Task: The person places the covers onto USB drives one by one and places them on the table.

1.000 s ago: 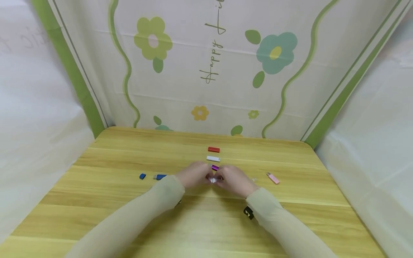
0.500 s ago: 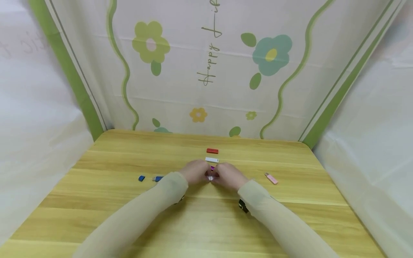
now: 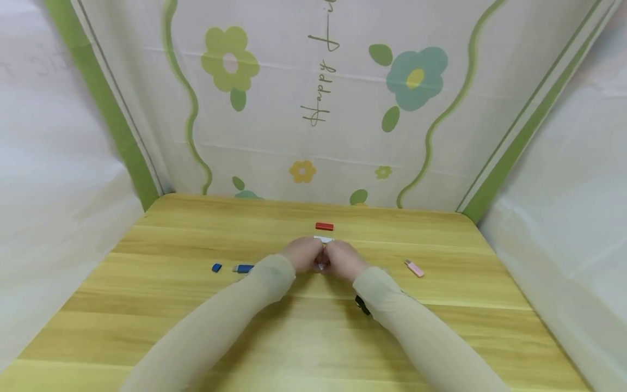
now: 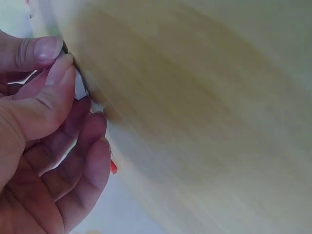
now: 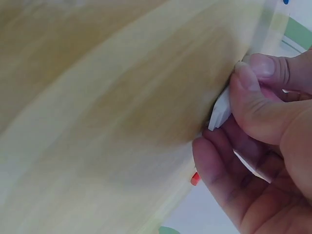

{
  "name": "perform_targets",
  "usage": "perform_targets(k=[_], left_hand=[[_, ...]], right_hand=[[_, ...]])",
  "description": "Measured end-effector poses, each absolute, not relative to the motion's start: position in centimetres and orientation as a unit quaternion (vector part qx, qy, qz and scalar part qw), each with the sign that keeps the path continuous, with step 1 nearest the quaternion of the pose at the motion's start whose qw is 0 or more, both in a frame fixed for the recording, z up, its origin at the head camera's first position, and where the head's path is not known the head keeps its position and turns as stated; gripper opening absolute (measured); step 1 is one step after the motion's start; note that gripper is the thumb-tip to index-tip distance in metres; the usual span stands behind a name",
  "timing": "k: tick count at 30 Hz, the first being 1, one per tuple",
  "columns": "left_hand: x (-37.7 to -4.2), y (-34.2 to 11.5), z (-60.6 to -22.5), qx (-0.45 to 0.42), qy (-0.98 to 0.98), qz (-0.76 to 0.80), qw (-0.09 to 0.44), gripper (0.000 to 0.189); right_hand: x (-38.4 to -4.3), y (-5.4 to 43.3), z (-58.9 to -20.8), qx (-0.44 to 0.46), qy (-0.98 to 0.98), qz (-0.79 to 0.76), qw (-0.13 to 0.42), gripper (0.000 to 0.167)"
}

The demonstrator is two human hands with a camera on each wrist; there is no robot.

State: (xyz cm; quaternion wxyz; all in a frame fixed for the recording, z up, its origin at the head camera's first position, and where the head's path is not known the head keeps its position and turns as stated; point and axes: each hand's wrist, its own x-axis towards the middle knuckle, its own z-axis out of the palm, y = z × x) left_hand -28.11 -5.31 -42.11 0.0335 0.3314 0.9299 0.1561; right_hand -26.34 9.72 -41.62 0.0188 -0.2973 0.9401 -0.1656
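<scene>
My left hand (image 3: pixel 305 253) and right hand (image 3: pixel 344 258) meet over the middle of the table, thumbs side by side. Between them they pinch a small white flat piece (image 5: pixel 222 108), mostly covered by the fingers. The left wrist view shows a pale end of this white piece (image 4: pixel 79 87) under my left thumb. Its exact kind cannot be told. Just beyond the hands lies a white USB stick (image 3: pixel 323 239), partly hidden by the knuckles. Farther back is a red USB stick (image 3: pixel 324 226).
On the left lie a blue USB stick (image 3: pixel 243 268) with its metal plug bare and a loose blue cap (image 3: pixel 216 268). A pink USB stick (image 3: pixel 414 268) rests at the right. Patterned white cloth (image 3: pixel 303 141) hangs behind the wooden table (image 3: pixel 313 348).
The hands have drawn closer together and slightly up, still pinching the white piece. They now hide the purple stick seen behind them before. A small clear bit beside the right wrist is no longer visible.
</scene>
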Motion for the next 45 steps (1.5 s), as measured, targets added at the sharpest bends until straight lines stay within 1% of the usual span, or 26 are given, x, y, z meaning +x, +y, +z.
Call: perform_targets(k=[5, 9, 15, 22, 29, 32, 34, 36, 38, 41, 45], left_hand=[[-28.4, -5.2, -42.6, 0.329, 0.931, 0.156, 0.027, 0.021], [-28.4, -5.2, -42.9, 0.322, 0.933, 0.159, 0.027, 0.022], [-28.0, -5.2, -42.7, 0.308, 0.936, 0.165, 0.031, 0.02], [-27.3, -4.8, -41.9, 0.297, 0.94, 0.159, 0.048, 0.015], [-27.4, -5.1, -42.2, 0.325, 0.937, 0.126, 0.031, 0.008], [-27.7, -5.3, -42.3, 0.333, 0.937, 0.103, 0.035, 0.008], [-27.8, -5.4, -42.1, 0.326, 0.94, 0.09, 0.049, 0.006], [-28.0, -5.8, -41.8, 0.316, 0.943, 0.085, 0.064, 0.009], [-28.1, -6.3, -41.0, 0.304, 0.946, 0.088, 0.076, 0.017], [-27.9, -8.0, -39.5, 0.293, 0.947, 0.1, 0.084, 0.027], [-27.4, -11.2, -37.6, 0.285, 0.947, 0.113, 0.097, 0.03]], right_hand=[[-26.3, 9.7, -41.4, -0.283, 0.946, -0.156, 0.03, 0.015], [-26.3, 9.6, -41.4, -0.281, 0.947, -0.151, 0.026, 0.016], [-26.3, 9.4, -41.4, -0.281, 0.95, -0.137, 0.022, 0.018], [-26.2, 9.5, -41.5, -0.276, 0.953, -0.123, 0.027, 0.017], [-25.6, 9.6, -41.3, -0.296, 0.948, -0.12, 0.017, 0.014], [-25.2, 9.9, -41.0, -0.308, 0.944, -0.119, 0.019, 0.013], [-25.1, 10.2, -40.6, -0.314, 0.942, -0.118, 0.022, 0.014], [-25.0, 10.6, -40.1, -0.31, 0.942, -0.123, 0.031, 0.014], [-24.9, 11.0, -39.4, -0.301, 0.945, -0.124, 0.041, 0.012], [-25.1, 11.4, -38.6, -0.291, 0.948, -0.12, 0.04, 0.009], [-25.5, 11.8, -38.3, -0.312, 0.943, -0.113, 0.026, 0.01]])
